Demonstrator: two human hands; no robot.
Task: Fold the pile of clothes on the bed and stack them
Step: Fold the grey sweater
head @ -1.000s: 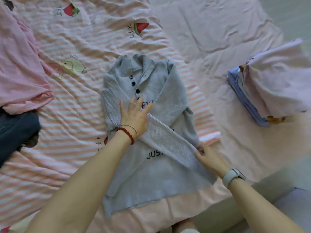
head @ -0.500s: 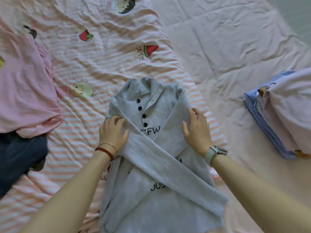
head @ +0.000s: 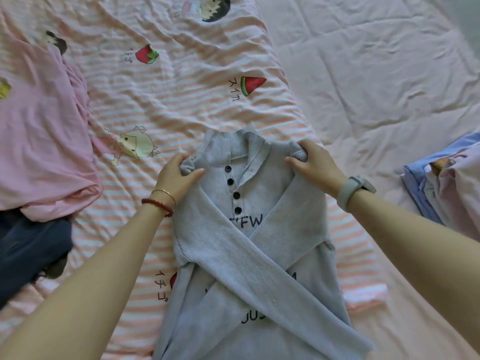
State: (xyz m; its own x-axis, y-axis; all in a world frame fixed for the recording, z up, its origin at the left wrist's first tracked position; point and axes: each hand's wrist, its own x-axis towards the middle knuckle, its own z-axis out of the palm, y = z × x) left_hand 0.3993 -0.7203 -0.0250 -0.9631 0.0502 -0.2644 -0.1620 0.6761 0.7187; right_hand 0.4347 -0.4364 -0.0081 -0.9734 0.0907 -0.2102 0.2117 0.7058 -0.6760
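A grey knit sweater (head: 249, 255) lies front-up at lower centre of the frame on the striped cartoon bedsheet (head: 168, 100), its sleeves crossed over the chest. The left hand (head: 176, 175) pinches the bunched shoulder on the picture's left between curled fingers and thumb, and the right hand (head: 314, 165) grips the opposite shoulder likewise. A pink garment (head: 41, 141) and dark clothing (head: 28, 250) lie at left; a folded stack (head: 446, 183) sits at the right edge.

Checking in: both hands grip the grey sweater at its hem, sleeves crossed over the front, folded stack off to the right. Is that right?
Not quite. In the head view the left hand and right hand grip the grey sweater at its shoulders, beside the collar, not at the hem. The rest holds: the sleeves are crossed over the front, and the folded stack lies off to the right.
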